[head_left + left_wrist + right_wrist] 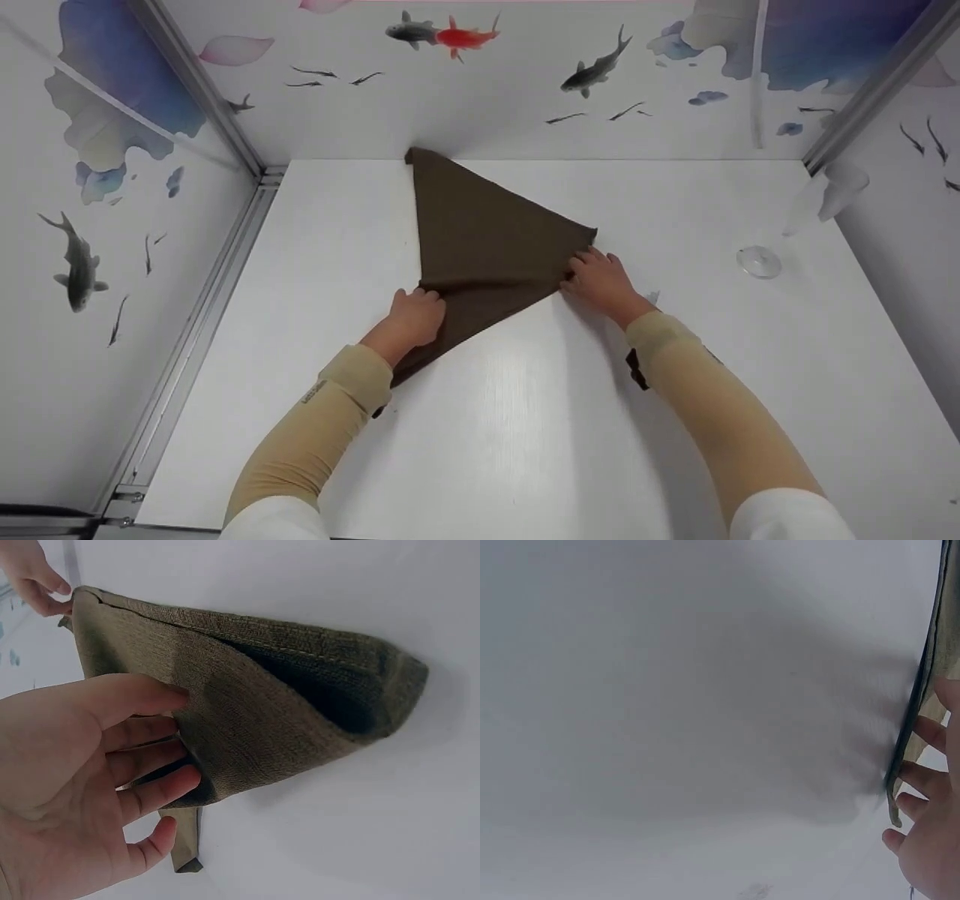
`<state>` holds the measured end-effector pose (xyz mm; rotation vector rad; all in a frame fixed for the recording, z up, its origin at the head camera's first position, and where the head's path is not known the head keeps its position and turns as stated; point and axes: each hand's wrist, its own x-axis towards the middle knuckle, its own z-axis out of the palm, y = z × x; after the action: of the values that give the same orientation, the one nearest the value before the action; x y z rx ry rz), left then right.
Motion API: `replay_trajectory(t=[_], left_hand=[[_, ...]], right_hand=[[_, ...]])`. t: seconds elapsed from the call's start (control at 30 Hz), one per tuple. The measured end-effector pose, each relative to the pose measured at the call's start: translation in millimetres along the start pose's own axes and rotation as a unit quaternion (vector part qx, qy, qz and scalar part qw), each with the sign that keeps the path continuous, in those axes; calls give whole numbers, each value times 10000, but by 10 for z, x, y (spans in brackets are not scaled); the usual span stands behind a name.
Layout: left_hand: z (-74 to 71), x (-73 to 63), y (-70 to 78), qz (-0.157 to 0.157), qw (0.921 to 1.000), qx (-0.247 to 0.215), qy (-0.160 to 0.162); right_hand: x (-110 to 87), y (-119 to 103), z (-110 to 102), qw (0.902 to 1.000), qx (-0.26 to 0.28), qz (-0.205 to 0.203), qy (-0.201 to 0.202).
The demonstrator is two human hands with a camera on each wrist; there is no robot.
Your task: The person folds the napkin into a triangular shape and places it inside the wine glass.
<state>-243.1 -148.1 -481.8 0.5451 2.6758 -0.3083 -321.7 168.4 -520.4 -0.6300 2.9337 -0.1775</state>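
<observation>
A dark brown cloth (487, 225) lies on the white table, folded into a rough triangle whose far tip reaches the back wall. At its left edge my left hand (415, 316) pinches the fabric. In the left wrist view the thumb of that hand (82, 765) lies on top of the cloth (247, 720) and the curled fingers reach under its edge; the near end gapes between two layers. My right hand (604, 283) pinches the cloth near its right corner. The right wrist view shows that hand (934, 825) at the frame's edge, fingers along the hem (915, 712).
A clear stemmed glass (759, 262) stands at the right side of the table. White panels printed with fish (596, 71) wall in the back and both sides. A metal rail (187, 330) runs along the left table edge.
</observation>
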Motion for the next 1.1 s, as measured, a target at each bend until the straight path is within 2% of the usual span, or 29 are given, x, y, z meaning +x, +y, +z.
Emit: replay_trajectory(t=[0.33, 0.57, 0.9, 1.1], left_hand=[[8, 62, -123, -318, 9981, -434, -294], [5, 82, -218, -422, 9967, -632, -294], [4, 159, -290, -732, 9939, -785, -263], [31, 193, -336, -941, 9886, -1155, -226]], right_hand=[[-13, 10, -28, 9986, -402, -284, 179], [-50, -4, -35, 9967, -686, -396, 199], [-137, 58, -9, 9994, -131, -325, 84], [-178, 23, -17, 9988, -71, -487, -15]])
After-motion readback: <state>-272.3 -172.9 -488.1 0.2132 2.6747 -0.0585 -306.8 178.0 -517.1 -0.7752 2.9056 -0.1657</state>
